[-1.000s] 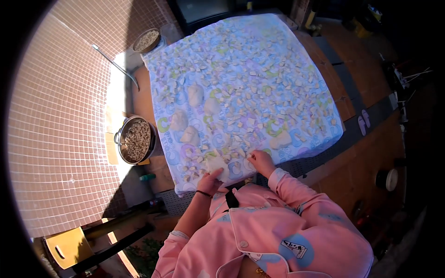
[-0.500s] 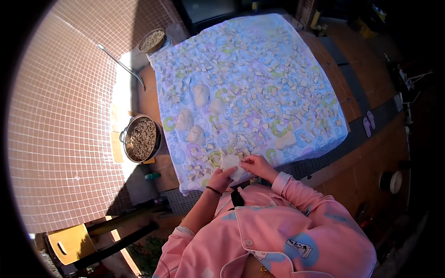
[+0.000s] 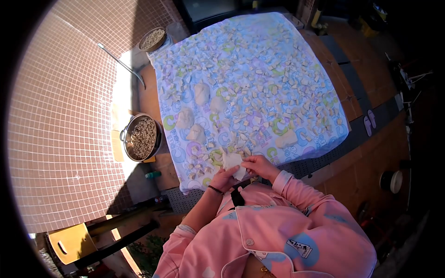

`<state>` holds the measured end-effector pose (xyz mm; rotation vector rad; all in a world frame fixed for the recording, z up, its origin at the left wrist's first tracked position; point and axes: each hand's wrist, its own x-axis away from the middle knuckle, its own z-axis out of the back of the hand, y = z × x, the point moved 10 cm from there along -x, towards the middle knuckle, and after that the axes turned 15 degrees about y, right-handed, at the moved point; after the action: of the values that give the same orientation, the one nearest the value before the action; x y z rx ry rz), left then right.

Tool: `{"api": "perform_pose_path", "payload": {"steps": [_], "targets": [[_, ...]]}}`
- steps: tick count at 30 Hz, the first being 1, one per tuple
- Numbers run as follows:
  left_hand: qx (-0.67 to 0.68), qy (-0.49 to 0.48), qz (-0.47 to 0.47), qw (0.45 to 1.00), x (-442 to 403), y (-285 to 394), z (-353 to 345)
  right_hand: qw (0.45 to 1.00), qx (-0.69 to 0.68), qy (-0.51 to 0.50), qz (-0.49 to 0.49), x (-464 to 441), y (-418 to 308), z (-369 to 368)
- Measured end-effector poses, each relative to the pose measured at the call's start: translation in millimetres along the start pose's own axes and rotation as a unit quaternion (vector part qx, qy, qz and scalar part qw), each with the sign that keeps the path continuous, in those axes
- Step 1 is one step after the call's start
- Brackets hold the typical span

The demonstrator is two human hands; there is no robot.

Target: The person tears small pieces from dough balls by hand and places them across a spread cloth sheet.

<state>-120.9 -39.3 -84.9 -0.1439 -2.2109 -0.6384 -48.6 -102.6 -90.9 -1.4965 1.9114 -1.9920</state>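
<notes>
My left hand (image 3: 224, 180) is closed on the lower left edge of a flat white piece that looks like bread or dough (image 3: 231, 160), held over the near edge of the cloth-covered table. Fingers and thumb of my right hand (image 3: 260, 167) pinch its right side. Small pale torn bits (image 3: 204, 162) lie on the cloth right beyond my hands. Farther up are several larger pale lumps, among them one at the left (image 3: 184, 118) and another at the right (image 3: 286, 139). What my right fingertips cover is too small to make out.
The printed cloth (image 3: 273, 160) is strewn with many pale bits. At left stands a metal pot (image 3: 124, 135) of small round pale pieces; another filled bowl (image 3: 160, 42) sits at the far left corner. Purple slippers (image 3: 369, 123) lie on the floor at right.
Both hands and the flat white piece have shifted very slightly in view. My grip on it looks the same, and the bits on the cloth show no clear change.
</notes>
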Motion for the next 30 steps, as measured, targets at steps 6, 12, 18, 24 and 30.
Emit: {"api": "perform_pose_path", "payload": {"steps": [6, 12, 18, 24, 30], "targets": [[0.022, 0.020, 0.021, 0.999, -4, -2, -1, 0.993, -0.105, 0.038, -0.023, -12, 9, 23], [0.020, 0.103, -0.017, 0.994, -13, 4, 31, 0.896, 0.268, 0.260, 0.242, -18, -24, 90], [0.010, 0.109, -0.013, 0.994, -8, 3, 29, 0.828, 0.417, 0.256, 0.276, -22, -28, 78], [0.018, 0.095, -0.028, 0.995, -8, 5, 24, 0.830, 0.314, 0.330, 0.323, 1, -43, 91], [-0.038, 0.075, -0.005, 0.996, -21, -5, 20, 0.978, 0.081, 0.130, 0.142, 0, -34, 39]]}}
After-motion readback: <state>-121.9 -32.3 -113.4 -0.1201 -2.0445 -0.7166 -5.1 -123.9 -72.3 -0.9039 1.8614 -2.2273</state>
